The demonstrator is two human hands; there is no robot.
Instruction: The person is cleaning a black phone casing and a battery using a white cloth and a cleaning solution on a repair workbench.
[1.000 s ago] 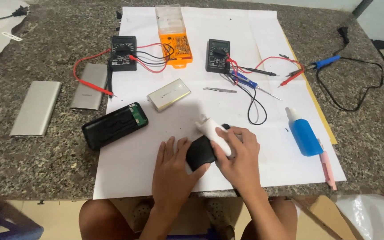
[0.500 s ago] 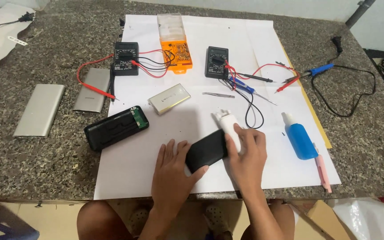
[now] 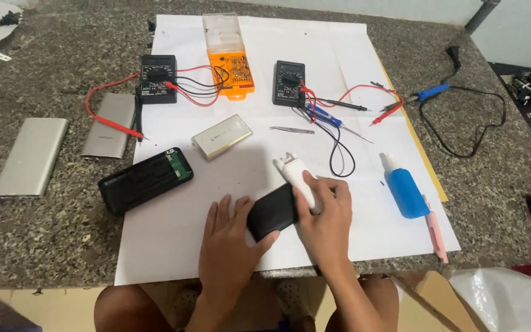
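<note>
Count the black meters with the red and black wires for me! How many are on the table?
2. One multimeter lies left of the orange screwdriver case; the other multimeter lies right of it. Both sit on the white paper, far from both hands.

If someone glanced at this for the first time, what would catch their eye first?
Probably the two hands at the near edge: the left hand steadies a black case while the right hand grips a white part beside it. Next, the orange screwdriver box at the far end of the white paper sheet.
</note>
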